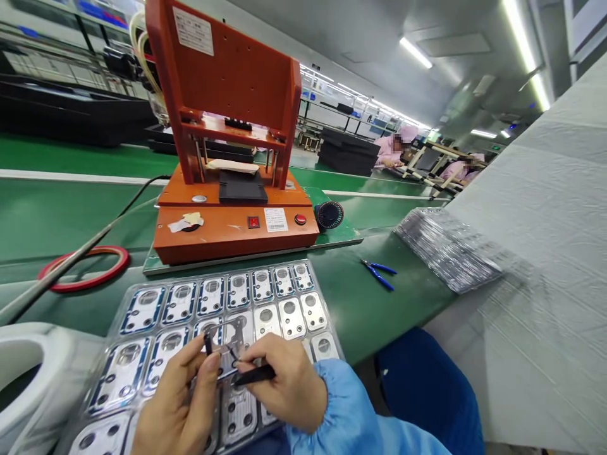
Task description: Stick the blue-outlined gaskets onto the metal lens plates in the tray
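Over a clear plastic tray, my left hand pinches a small thin plate between thumb and fingers. The plate looks partly see-through and grey. Closed around slim black tweezers, my right hand brings their tip against or very near the plate; actual contact is hard to make out. Beneath both hands, several silver metal plates with round holes lie in the tray's pockets. Some of them have blue edges. My hands hide part of the tray's middle and lower rows.
An orange press with a red button stands behind the tray. Blue-handled cutters and stacked clear trays lie to the right. At left are a red tape roll and a white rounded object. Co-workers sit far back.
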